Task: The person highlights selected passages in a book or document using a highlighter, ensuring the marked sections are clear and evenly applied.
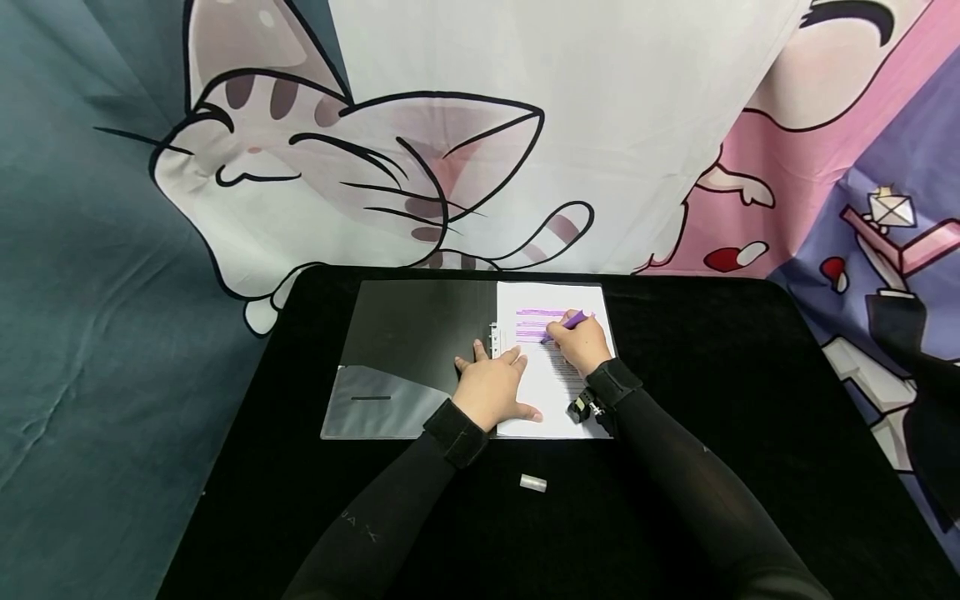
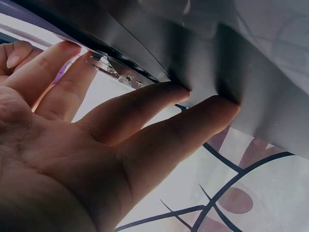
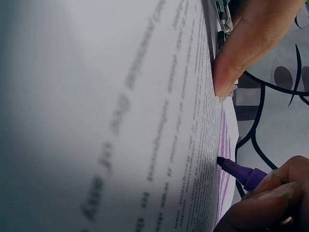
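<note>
- Clock dial for places: head view, centred on the spine of the folder, 12 at the far edge.
- Folder: dark grey plastic folder [image 1: 420, 321] lying open on the black cloth-covered table [image 1: 720, 350]; translucent grey pocket [image 1: 386, 412] on its cover toward 8 o'clock.
- Sheet: white printed paper sheet [image 1: 528, 421] at 3 o'clock, beside the silvery metal ring fitting [image 1: 493, 337] at the spine. Purple lines [image 1: 529, 325] run across its upper text, toward 2 o'clock; lower text unmarked.
- Right hand [image 1: 587, 346], at 3 o'clock over the sheet: pinching a purple marker [image 3: 248, 176] between thumb and fingers. Dark marker tip at the printed text, just below the purple lines; right wrist view cannot settle whether it touches.
- Left hand [image 1: 487, 387], just toward 6 o'clock from dial centre: fingers spread, lying across the spine. Thumb over the sheet; two fingers reach onto the dark cover.
- Short whitish cylinder [image 1: 533, 483] on the table between 5 and 6 o'clock, apart from the folder.
- Both forearms in black sleeves [image 1: 697, 475].
- Fabric backdrop [image 1: 465, 50] with a cartoon cat, toward 11–12 o'clock, beyond the table.
</note>
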`<state>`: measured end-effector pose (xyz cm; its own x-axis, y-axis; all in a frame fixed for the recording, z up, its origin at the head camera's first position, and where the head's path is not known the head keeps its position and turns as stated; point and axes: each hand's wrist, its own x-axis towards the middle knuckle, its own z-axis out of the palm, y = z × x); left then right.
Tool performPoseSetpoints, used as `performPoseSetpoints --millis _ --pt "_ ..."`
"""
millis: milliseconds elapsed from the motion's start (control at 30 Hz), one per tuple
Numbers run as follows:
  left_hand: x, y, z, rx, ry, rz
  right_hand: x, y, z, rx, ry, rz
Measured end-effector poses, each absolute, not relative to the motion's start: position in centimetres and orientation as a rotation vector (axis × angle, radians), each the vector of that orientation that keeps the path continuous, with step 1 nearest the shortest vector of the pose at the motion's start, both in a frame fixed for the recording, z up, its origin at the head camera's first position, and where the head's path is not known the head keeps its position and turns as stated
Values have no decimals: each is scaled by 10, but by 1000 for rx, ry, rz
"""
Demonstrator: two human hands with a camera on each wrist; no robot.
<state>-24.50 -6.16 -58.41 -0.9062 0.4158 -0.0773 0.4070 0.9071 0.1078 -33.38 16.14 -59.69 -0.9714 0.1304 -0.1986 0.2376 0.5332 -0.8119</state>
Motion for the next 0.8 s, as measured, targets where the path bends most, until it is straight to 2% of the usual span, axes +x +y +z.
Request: performPoseSetpoints --millis 233,567,700,800 --pt "-246 -63 -587 654 2985 132 -333 161 -594 337 2640 -1424" --pt "-245 -63 -588 668 3003 119 -309 150 -562 321 2639 -1493" --pt "-245 -64 -589 674 3006 132 -293 142 -538 312 2648 -1474" --pt "-245 -64 -588 679 3006 131 -305 149 -554 330 2653 -1421"
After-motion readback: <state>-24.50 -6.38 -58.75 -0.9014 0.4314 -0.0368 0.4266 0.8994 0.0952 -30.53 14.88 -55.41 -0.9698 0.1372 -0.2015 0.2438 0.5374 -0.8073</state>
